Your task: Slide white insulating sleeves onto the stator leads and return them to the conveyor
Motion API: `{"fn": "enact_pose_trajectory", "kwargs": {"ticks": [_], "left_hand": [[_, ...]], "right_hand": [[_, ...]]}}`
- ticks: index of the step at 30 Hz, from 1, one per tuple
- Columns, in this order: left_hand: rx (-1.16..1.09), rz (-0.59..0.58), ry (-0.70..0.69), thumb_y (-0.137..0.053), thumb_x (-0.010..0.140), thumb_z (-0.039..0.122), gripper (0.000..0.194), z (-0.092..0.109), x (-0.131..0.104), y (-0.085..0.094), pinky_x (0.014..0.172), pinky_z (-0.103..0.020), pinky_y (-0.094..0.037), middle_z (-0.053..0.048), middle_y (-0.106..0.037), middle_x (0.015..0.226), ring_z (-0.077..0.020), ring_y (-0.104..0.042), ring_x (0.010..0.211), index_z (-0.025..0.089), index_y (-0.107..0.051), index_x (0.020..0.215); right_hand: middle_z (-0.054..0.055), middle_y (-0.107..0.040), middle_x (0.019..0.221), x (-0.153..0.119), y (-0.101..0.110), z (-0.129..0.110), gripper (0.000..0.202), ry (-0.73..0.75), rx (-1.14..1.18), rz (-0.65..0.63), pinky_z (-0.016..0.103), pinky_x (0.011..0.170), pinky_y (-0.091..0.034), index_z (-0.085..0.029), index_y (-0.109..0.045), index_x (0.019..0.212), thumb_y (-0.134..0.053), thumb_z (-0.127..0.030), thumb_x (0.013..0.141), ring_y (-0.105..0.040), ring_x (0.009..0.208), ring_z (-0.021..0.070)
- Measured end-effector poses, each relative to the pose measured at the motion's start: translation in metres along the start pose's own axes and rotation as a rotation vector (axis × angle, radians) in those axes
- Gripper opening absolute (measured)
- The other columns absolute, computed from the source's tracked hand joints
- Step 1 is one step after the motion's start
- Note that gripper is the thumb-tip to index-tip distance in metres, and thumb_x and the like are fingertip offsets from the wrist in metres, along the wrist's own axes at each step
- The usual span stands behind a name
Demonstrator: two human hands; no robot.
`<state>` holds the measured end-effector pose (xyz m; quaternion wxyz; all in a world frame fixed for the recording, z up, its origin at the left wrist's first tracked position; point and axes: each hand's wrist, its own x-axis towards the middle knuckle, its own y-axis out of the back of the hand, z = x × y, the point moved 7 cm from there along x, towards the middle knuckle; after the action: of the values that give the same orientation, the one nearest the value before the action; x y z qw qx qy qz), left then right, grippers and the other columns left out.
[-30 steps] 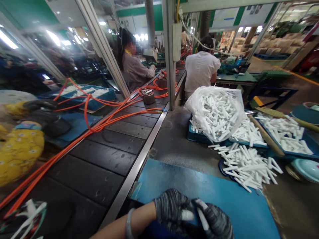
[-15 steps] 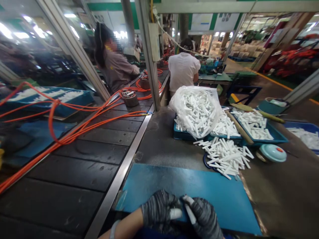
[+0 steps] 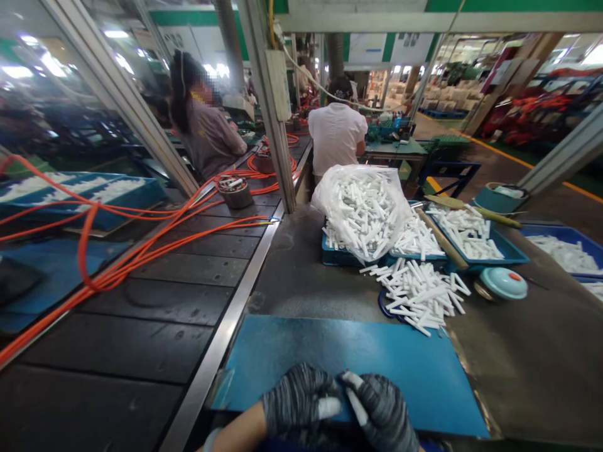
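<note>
My left hand [image 3: 301, 398], in a grey striped glove with white wrapping on the thumb, is closed over the near edge of a blue mat [image 3: 377, 351]. Just right of it is my right hand [image 3: 381, 408], gloved alike, its white-wrapped thumb and forefinger pressed together. The fingertips of both hands nearly meet; whatever lies between them is too small and dark to name. Beyond the mat lies a loose pile of short white tubes [image 3: 424, 295]. Behind that, a clear plastic bag [image 3: 320, 194] full of such tubes rests on a blue tray [image 3: 336, 254].
Orange cables [image 3: 136, 254] run over the dark slatted conveyor [image 3: 183, 298] on the left. A round tub [image 3: 235, 196] stands there. A metal post [image 3: 268, 113] rises ahead. Right of the pile is a light-blue lidded container [image 3: 504, 282]. Two people [image 3: 336, 141] work further back.
The camera view has shifted slightly, moving the background left. Both hands stay close together in nearly the same pose. The person at the left has drawn an arm in.
</note>
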<state>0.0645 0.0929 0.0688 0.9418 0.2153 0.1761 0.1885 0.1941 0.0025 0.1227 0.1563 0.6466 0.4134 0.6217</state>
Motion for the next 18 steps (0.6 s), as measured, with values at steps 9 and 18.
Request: {"fn": "enact_pose_trajectory", "kwargs": {"ticks": [9,18], "left_hand": [[-0.003,-0.006,0.007,-0.053,0.09,0.06,0.046,-0.001,-0.002,-0.001,0.072,-0.022,-0.05,-0.003,-0.076,0.086,-0.0174,-0.07,0.079,0.021,-0.076,0.096],[-0.053,-0.053,-0.032,-0.056,0.094,0.06,0.046,0.001,0.002,0.004,0.08,-0.021,-0.052,-0.002,-0.076,0.098,-0.0175,-0.071,0.091,0.02,-0.074,0.109]], "right_hand": [[0.0,-0.069,0.074,0.0,-0.001,0.001,0.026,-0.018,0.048,-0.011,0.025,0.061,-0.049,-0.019,-0.064,0.116,-0.04,-0.017,0.105,-0.065,0.063,0.0148],[0.002,-0.071,0.08,-0.019,-0.012,0.007,0.029,-0.012,0.008,-0.045,0.027,0.062,-0.05,-0.018,-0.066,0.119,-0.041,-0.016,0.104,-0.067,0.065,0.0161]]}}
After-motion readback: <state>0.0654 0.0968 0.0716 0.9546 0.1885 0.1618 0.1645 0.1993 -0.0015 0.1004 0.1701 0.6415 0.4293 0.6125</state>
